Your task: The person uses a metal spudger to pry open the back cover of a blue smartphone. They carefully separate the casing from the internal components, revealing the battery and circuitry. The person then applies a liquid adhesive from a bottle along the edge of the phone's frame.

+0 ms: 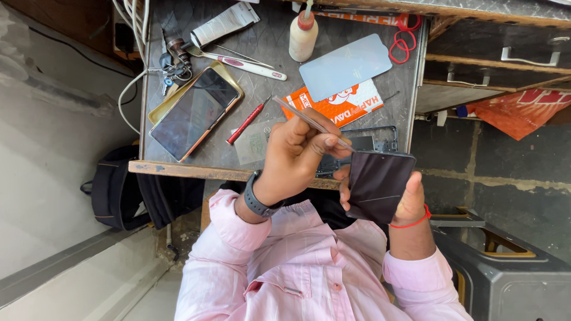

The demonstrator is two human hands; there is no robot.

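Note:
My left hand [294, 157], with a black watch [256, 201] on its wrist, grips thin metal tweezers [304, 120] whose tip reaches the top edge of a dark phone [380, 184]. My right hand [411, 199], with a red thread around its wrist, holds that phone from below, thumb on the right edge and fingertips on the left. The phone's dark face is turned up and held just in front of the table's front edge [178, 169], over my pink shirt.
On the small grey table lie a second phone [193, 113] in an orange case on a gold tray, a red screwdriver [245, 123], a toothbrush [250, 66], a glue bottle [303, 35], a glass screen sheet [345, 65], an orange packet [351, 107] and keys [172, 65]. A black bag [116, 193] hangs at the left.

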